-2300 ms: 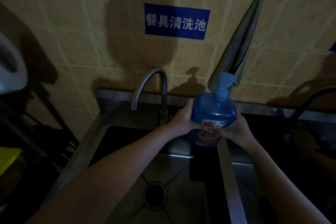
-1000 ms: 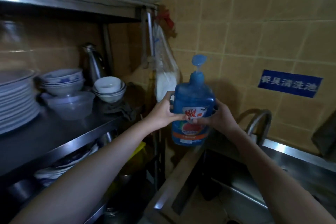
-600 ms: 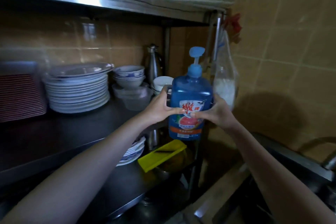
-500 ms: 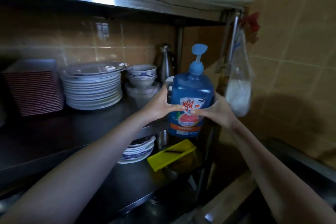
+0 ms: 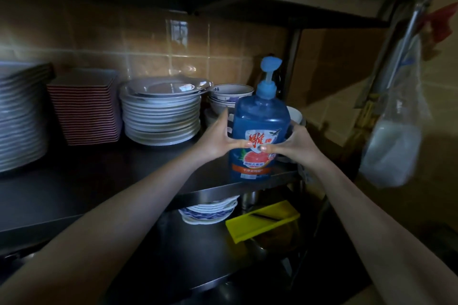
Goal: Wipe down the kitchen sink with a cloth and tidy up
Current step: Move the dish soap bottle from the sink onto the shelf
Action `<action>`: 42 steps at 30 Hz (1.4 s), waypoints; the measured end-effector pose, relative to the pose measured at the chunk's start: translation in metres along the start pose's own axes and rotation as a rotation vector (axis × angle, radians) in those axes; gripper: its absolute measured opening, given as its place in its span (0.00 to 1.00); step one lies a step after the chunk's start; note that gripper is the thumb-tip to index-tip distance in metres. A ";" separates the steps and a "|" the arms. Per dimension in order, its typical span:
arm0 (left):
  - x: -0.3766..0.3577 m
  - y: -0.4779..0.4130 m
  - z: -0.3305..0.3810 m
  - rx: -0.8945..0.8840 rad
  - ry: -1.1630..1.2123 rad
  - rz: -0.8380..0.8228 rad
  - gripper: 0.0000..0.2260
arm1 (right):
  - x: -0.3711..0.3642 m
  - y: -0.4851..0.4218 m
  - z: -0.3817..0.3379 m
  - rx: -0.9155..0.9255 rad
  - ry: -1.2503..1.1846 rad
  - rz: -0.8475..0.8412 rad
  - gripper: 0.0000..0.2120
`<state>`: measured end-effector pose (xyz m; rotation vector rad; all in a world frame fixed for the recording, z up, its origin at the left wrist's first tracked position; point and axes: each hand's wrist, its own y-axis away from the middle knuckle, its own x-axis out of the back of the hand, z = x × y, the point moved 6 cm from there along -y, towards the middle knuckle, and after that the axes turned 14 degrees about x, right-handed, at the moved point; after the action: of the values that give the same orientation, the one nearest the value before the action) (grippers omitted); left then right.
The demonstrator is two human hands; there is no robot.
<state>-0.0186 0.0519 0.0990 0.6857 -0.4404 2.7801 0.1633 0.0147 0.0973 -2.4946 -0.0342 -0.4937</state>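
Observation:
A blue pump bottle of dish soap (image 5: 260,126) with a red and orange label is held upright between both hands. My left hand (image 5: 216,140) grips its left side and my right hand (image 5: 296,146) grips its right side, thumbs meeting on the label. The bottle's base is at the front right edge of the middle steel shelf (image 5: 124,176); I cannot tell whether it rests on it. The sink and the cloth are out of view.
On the shelf behind stand stacks of white plates (image 5: 161,114), a red-edged stack of square dishes (image 5: 84,106) and bowls (image 5: 230,96). A lower shelf holds plates (image 5: 210,210) and a yellow tray (image 5: 262,220). A plastic bag (image 5: 394,141) hangs at right.
I have turned left from the sink to the shelf rack, carrying the soap bottle in both hands. The bottle has come down to the middle shelf's front edge.

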 end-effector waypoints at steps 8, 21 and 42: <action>-0.003 -0.043 -0.030 0.109 0.090 -0.027 0.42 | -0.003 -0.036 0.043 -0.052 -0.043 -0.044 0.23; -0.004 -0.068 -0.037 0.158 -0.023 0.056 0.35 | -0.001 -0.060 0.069 -0.131 0.031 -0.155 0.30; -0.025 0.016 -0.044 0.155 -0.324 0.116 0.34 | 0.016 0.047 0.051 -0.164 0.424 -0.041 0.32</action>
<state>-0.0201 0.0481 0.0465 1.1922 -0.3350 2.8386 0.2018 0.0029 0.0384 -2.4962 0.1268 -1.0697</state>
